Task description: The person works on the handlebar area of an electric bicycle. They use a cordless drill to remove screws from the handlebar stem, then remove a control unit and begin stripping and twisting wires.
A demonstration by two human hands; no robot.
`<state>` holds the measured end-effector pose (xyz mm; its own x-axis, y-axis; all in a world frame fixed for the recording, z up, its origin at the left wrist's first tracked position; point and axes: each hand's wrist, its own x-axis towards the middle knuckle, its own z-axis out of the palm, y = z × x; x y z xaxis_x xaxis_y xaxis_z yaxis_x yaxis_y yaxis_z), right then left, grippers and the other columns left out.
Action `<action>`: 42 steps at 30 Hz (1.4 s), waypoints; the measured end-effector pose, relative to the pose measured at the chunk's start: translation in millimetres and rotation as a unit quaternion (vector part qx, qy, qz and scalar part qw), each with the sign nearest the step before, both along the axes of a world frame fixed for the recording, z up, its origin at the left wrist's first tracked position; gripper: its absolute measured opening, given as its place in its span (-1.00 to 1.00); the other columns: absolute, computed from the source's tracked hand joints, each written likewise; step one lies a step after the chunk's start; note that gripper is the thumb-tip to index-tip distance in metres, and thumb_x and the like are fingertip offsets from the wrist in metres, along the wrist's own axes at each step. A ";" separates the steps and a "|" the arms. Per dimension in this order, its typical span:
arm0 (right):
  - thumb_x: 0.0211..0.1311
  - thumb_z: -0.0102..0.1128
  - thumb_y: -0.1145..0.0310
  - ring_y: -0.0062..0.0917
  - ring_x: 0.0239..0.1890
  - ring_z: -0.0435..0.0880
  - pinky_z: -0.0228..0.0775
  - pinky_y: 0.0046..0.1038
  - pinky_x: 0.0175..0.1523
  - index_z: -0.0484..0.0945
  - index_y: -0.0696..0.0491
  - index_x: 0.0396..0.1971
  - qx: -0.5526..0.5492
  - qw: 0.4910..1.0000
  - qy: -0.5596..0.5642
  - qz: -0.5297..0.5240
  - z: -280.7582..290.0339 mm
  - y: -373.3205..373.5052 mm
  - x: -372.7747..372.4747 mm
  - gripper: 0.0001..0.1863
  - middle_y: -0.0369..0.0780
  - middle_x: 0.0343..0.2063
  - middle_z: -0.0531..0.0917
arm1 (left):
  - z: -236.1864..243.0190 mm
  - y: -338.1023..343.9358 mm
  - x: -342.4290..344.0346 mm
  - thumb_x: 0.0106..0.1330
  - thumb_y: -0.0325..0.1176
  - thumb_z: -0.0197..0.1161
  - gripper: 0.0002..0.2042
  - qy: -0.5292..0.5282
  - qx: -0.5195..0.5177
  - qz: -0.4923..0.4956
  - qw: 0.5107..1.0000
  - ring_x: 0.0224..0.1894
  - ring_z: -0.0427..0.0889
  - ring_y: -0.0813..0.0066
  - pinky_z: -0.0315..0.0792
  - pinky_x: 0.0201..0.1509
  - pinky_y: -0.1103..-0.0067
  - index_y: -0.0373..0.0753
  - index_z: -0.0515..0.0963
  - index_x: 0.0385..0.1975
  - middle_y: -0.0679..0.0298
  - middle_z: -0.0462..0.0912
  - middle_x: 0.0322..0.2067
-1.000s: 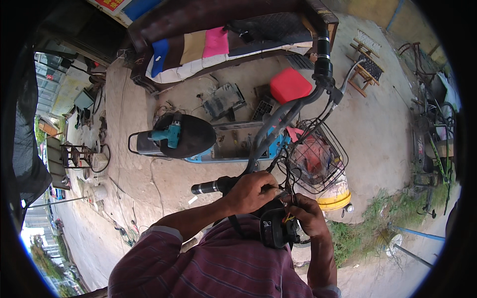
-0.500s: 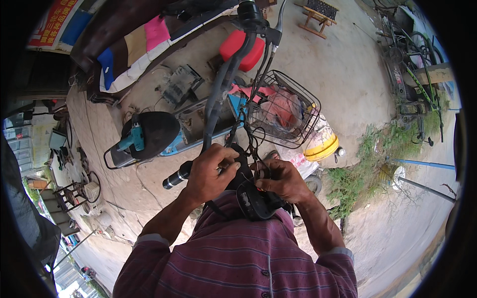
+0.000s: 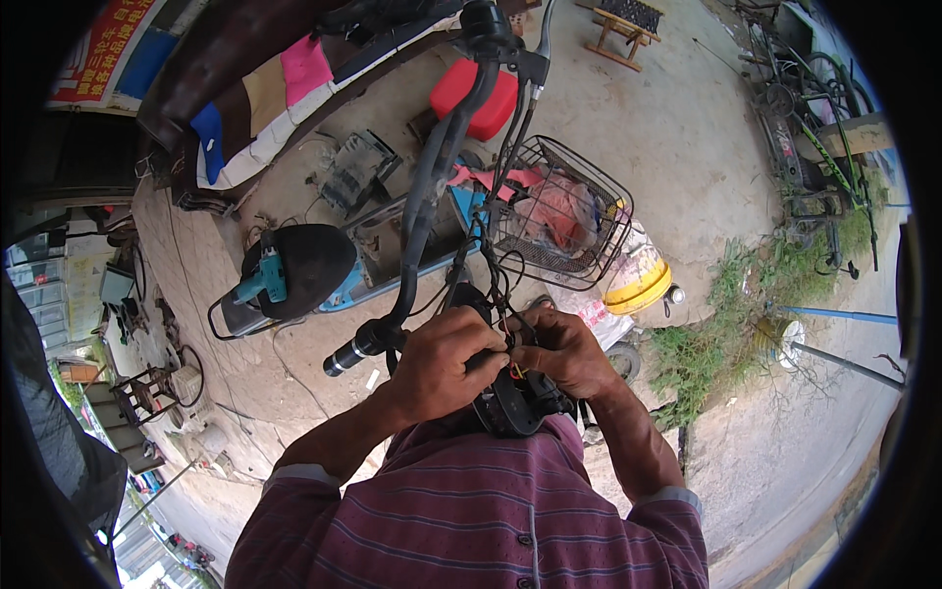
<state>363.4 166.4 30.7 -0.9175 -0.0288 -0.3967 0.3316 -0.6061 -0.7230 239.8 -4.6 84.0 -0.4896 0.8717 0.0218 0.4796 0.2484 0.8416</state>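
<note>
An electric bike's handlebar (image 3: 432,187) runs up the middle, with a black grip (image 3: 350,356) at its near end. Thin wires (image 3: 517,370), some red and yellow, come out of a black plastic housing (image 3: 505,407) close to my shirt. My left hand (image 3: 446,363) pinches the wires from the left. From the other side my right hand (image 3: 559,351) closes its thumb and fingers on them, so the fingertips of both hands meet just above the housing. The exact spot they grip is mostly hidden by the fingers.
A wire basket (image 3: 564,211) holding plastic bags sits ahead on the right. On the black seat (image 3: 319,263) at left lies a teal power drill (image 3: 263,278). Beyond are a red box (image 3: 476,98), a sofa (image 3: 260,118) and a small stool (image 3: 625,29). A yellow-banded bucket (image 3: 638,287) stands right.
My left hand has moved right and slightly down, closing the gap to my right hand. The fingertips now meet over the wires. The right hand has shifted only slightly.
</note>
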 end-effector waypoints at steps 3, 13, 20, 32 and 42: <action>0.28 0.29 0.57 -0.71 -0.22 0.57 0.41 -0.61 -0.07 0.56 0.18 -0.09 0.002 1.000 -0.003 0.005 -2.2 -0.7 0.9 -0.78 -0.33 -0.29 0.63 | -0.7 -3.3 1.2 0.11 -0.56 0.43 -0.85 -0.007 -0.029 0.003 1.000 -0.34 0.64 0.32 0.51 -0.27 0.48 -0.29 0.61 -0.35 0.20 0.59 -0.36; 0.25 0.24 0.57 -0.70 -0.18 0.58 0.41 -0.58 -0.04 0.57 0.18 -0.10 0.003 1.000 -0.004 0.004 -8.0 -3.5 0.3 -0.78 -0.33 -0.25 0.64 | -7.0 -8.9 6.6 0.16 -0.51 0.44 -0.82 -0.082 -0.059 0.049 0.994 -0.36 0.64 0.45 0.52 -0.30 0.54 -0.30 0.60 -0.28 0.25 0.59 -0.35; 0.27 0.25 0.55 -0.68 -0.19 0.60 0.43 -0.57 -0.03 0.57 0.19 -0.13 0.001 1.000 -0.024 0.003 -5.2 -5.2 -0.7 -0.81 -0.32 -0.26 0.64 | -11.5 -7.6 6.1 0.13 -0.43 0.46 -0.77 -0.089 -0.063 0.049 0.993 -0.40 0.66 0.35 0.53 -0.32 0.49 -0.28 0.59 -0.27 0.21 0.58 -0.37; 0.27 0.21 0.42 -0.70 -0.31 0.55 0.37 -0.59 -0.16 0.62 0.17 -0.30 0.054 0.997 -0.045 0.028 -6.3 3.8 -4.5 -0.88 -0.32 -0.41 0.65 | -4.5 -5.1 4.3 0.19 -0.49 0.41 -0.81 -0.110 -0.093 0.045 0.989 -0.30 0.66 0.43 0.54 -0.23 0.52 -0.31 0.59 -0.24 0.22 0.59 -0.34; 0.27 0.31 0.33 -0.72 -0.39 0.46 0.29 -0.60 -0.25 0.61 0.18 -0.37 0.083 0.993 -0.061 0.060 2.8 9.9 -10.7 -0.80 -0.36 -0.46 0.60 | -12.1 -0.5 -3.6 0.33 -0.22 0.36 -0.72 -0.173 -0.085 0.061 0.979 -0.42 0.62 0.54 0.50 -0.33 0.55 -0.36 0.59 -0.34 0.22 0.63 -0.46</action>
